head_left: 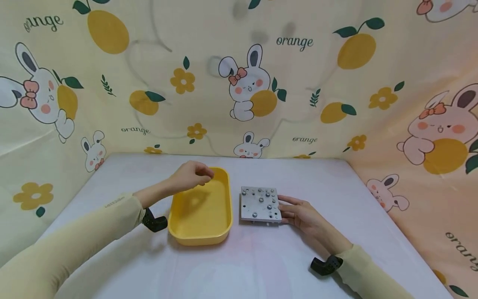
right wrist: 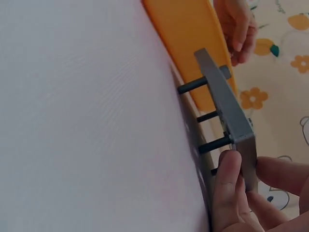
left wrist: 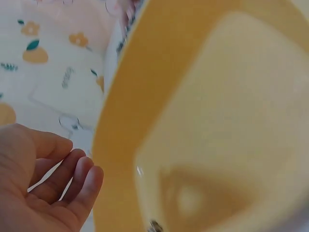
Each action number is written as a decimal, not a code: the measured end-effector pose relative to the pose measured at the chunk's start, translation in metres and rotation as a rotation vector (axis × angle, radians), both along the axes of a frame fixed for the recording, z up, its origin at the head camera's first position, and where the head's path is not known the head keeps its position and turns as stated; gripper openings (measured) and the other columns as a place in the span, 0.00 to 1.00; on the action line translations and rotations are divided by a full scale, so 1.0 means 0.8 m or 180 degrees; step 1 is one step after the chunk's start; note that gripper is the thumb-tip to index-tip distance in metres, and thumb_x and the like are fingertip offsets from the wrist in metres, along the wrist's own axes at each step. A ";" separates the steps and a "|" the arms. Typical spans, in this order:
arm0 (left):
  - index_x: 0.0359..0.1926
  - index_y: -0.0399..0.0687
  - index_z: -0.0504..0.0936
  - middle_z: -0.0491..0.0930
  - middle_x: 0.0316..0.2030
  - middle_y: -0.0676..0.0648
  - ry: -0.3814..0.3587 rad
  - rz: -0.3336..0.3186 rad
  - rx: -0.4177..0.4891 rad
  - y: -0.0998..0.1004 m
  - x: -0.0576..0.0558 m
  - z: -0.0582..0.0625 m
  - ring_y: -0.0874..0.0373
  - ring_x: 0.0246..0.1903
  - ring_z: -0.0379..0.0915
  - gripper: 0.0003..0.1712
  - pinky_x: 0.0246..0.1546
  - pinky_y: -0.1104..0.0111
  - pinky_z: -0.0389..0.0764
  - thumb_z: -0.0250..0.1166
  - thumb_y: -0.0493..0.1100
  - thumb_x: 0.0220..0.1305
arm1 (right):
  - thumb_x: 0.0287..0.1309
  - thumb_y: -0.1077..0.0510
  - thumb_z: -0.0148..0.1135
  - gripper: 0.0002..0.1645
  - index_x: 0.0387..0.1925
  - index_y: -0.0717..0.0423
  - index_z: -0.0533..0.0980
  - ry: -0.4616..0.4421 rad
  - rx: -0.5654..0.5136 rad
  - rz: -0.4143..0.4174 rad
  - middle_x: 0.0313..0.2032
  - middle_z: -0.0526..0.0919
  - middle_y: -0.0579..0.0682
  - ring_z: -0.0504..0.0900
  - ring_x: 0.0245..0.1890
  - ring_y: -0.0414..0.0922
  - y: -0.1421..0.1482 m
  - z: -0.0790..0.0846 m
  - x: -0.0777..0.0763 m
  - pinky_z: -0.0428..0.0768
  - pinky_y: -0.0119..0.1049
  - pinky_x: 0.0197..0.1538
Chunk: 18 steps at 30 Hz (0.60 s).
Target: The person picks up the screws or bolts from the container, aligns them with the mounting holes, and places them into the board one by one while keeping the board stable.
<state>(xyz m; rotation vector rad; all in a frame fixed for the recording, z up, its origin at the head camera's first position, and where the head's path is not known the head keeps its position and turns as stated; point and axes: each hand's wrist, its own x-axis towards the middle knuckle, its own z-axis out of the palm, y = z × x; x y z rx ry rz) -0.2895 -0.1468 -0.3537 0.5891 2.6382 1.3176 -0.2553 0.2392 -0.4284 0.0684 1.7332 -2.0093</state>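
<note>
My right hand (head_left: 302, 214) grips a square grey metal plate (head_left: 251, 207) by its right edge, fingers above and below. Several bolts and holes dot its top face; in the right wrist view dark bolt shanks (right wrist: 215, 144) stick out of the underside toward the table. My left hand (head_left: 192, 174) hovers over the far end of a yellow tray (head_left: 199, 241), its fingers loosely curled and nothing visible between them. Low in the left wrist view, a small metal screw (left wrist: 154, 226) lies in the tray, and a small shiny speck (left wrist: 140, 170) shows near its wall.
The white tabletop (head_left: 239, 265) carries the tray left of the plate, with a narrow gap between them. A patterned cloth (head_left: 209, 108) with rabbits and oranges rises behind the table and along both sides. Each wrist wears a black camera band (head_left: 154, 221).
</note>
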 end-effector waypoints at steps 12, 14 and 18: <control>0.51 0.29 0.81 0.84 0.45 0.39 -0.0061 0.0204 -0.0334 -0.021 -0.016 -0.023 0.48 0.42 0.80 0.15 0.46 0.60 0.80 0.64 0.33 0.64 | 0.63 0.62 0.64 0.37 0.71 0.58 0.63 -0.0017 0.0095 0.0017 0.55 0.80 0.58 0.84 0.46 0.52 0.002 0.001 0.000 0.82 0.39 0.44; 0.51 0.29 0.82 0.84 0.45 0.39 -0.0006 0.0205 -0.0414 -0.021 -0.017 -0.026 0.47 0.46 0.79 0.16 0.51 0.58 0.78 0.64 0.33 0.63 | 0.62 0.61 0.65 0.38 0.71 0.58 0.63 -0.0026 0.0102 0.0010 0.55 0.80 0.58 0.84 0.46 0.51 0.002 0.001 0.000 0.82 0.39 0.43; 0.49 0.29 0.82 0.84 0.45 0.37 0.0131 0.0144 -0.0523 -0.022 -0.020 -0.029 0.47 0.48 0.79 0.16 0.53 0.59 0.76 0.65 0.34 0.60 | 0.62 0.60 0.66 0.38 0.71 0.57 0.64 -0.0039 0.0118 -0.0004 0.56 0.80 0.58 0.84 0.46 0.51 0.001 0.001 -0.001 0.82 0.38 0.42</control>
